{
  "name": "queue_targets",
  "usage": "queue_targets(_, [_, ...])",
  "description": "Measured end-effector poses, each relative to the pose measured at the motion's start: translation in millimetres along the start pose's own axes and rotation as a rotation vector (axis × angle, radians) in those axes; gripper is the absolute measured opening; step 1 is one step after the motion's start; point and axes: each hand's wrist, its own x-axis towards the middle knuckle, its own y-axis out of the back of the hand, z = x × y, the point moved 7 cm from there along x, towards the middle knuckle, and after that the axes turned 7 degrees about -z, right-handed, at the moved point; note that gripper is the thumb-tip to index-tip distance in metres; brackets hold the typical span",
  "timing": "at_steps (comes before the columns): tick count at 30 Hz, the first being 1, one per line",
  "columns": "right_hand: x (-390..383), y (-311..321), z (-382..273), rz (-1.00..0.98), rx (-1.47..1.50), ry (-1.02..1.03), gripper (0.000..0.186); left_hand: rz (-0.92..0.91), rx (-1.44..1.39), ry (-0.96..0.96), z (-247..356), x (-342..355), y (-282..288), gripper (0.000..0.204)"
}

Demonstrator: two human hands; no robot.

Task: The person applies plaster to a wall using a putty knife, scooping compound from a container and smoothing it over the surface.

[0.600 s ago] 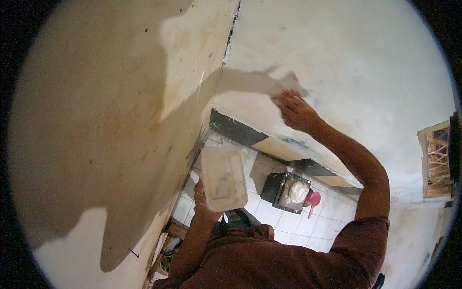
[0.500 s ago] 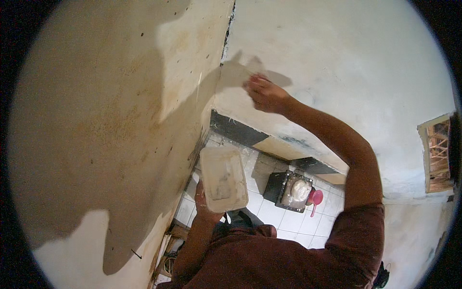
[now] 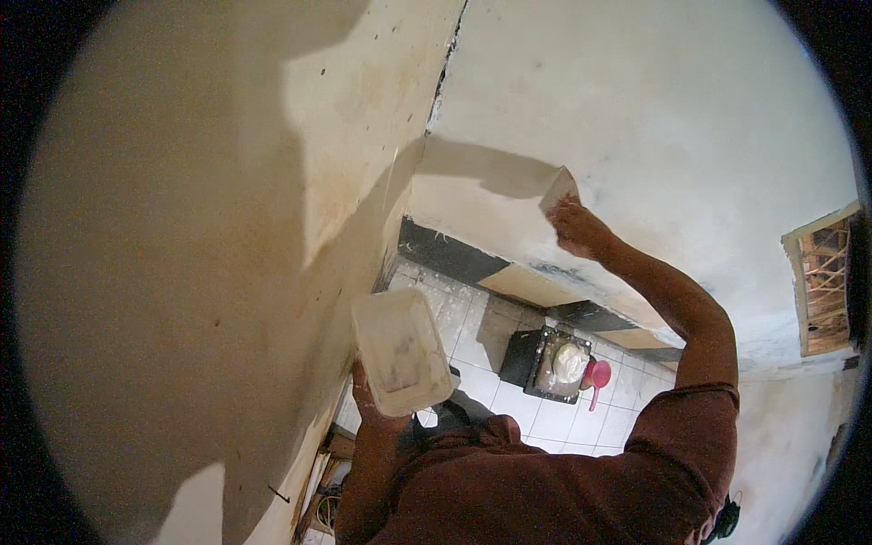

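Note:
My right hand [image 3: 578,227] is raised to the far wall [image 3: 672,118], its fingers closed on a putty scraper [image 3: 558,187]. The scraper's pale flat blade lies at or very near the wall; its handle is hidden in my fist. Lower down, my left hand [image 3: 371,398] supports a translucent rectangular plastic tub [image 3: 400,354] by its side and underside. Whitish smears cover the inside of the tub. Most of the left fingers are hidden behind it.
The stained left wall [image 3: 182,236] meets the far wall in a dark, cracked corner seam. On the white floor tiles [image 3: 472,386] stands a dark box [image 3: 536,377] bearing a white lump [image 3: 570,363], beside a pink dipper [image 3: 597,373]. A latticed opening [image 3: 825,286] is at the right.
My right hand has swept right and down along the far wall, away from the corner, with the scraper. The tub in my left hand has shifted slightly left and down.

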Motion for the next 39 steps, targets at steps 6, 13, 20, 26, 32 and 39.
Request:
queue_targets(6, [119.8,117.8,-68.5,0.616,-0.039,0.275,0.028,-0.004,-0.061,0.134,-3.6,8.7,41.1,0.067])
queue_targets(13, [98.2,35.7,11.4,0.792,0.069,0.043,0.049,-0.132,-0.064,0.125,10.8,-0.9,16.4,0.058])
queue_targets(20, [-53.8,19.7,-23.7,0.528,-0.007,0.051,0.052,0.014,0.018,0.111,-4.8,-0.7,-8.0,0.064])
queue_targets(26, [61.1,172.0,-38.5,0.796,-0.014,0.218,0.028,-0.025,0.032,0.111,-10.5,11.6,10.8,0.063])
queue_targets(32, [89.0,96.1,37.8,0.705,-0.036,-0.017,0.034,0.127,0.205,0.098,7.1,12.9,10.2,0.065])
queue_targets(39, [-80.3,89.2,16.4,0.761,0.006,-0.172,0.055,-0.140,-0.049,0.274,-4.5,28.2,40.0,0.060])
